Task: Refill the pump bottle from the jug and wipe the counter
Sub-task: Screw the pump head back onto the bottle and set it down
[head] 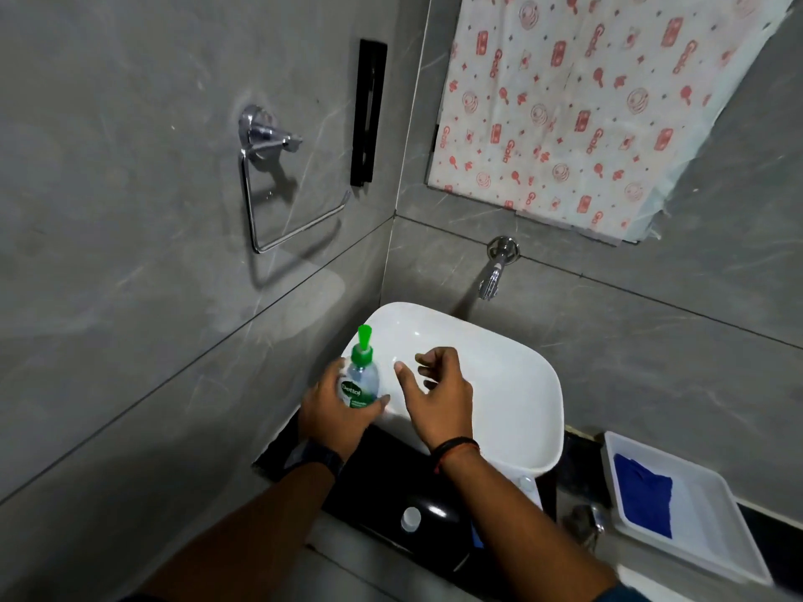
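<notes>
My left hand (334, 410) is wrapped around a clear pump bottle (360, 380) with a green pump head and a green label, holding it upright at the left edge of the white basin (521, 384). My right hand (439, 397) hovers just right of the bottle over the basin, fingers apart and holding nothing. A black jug (430, 523) with a small white cap stands on the dark counter (278, 454) below my forearms, partly hidden by them. A blue cloth (643, 497) lies in a white tray (721, 540) at the right.
A chrome tap (495, 271) sticks out of the grey wall above the basin. A chrome towel ring (278, 189) and a black holder (368, 113) hang on the left wall. A patterned sheet (586, 102) covers the area above the tap.
</notes>
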